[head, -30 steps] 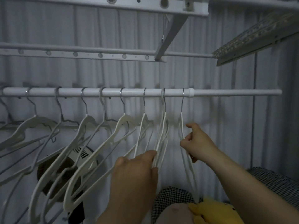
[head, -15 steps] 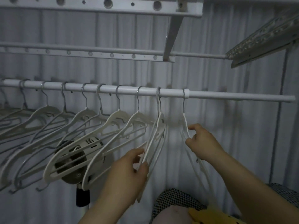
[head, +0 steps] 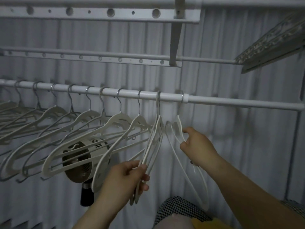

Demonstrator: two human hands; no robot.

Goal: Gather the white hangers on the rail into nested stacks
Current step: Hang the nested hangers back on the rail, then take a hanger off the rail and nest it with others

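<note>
Backdrop: pleated pale curtain fills the view behind the drying rack, in dim light.
Upper frame: two bars with round holes run across the top, joined by a slanted bracket; a folded lattice panel juts in at upper right.
Rail: white tube crossing the frame, sloping slightly down to the right.
Spread hangers: white hangers hung singly by metal hooks along the left and middle of the rail, their bodies turned at an angle and overlapping.
Nested pair: two or more white hangers pressed flat together, hooked on the rail right of the spread row; the exact count cannot be told.
End hanger: white, hooked at the rail's collar, well apart from the nested pair; its upper part is blurred.
Left hand: fingers curled round the lower arm of the nested pair, thumb on top.
Right hand: thumb and forefinger pinch the shoulder of the end hanger, whose lower arm passes under the wrist.
Fan: round, on a dark stem, behind the spread hangers.
Foreground: checked cloth and a yellow item at the bottom edge.
</note>
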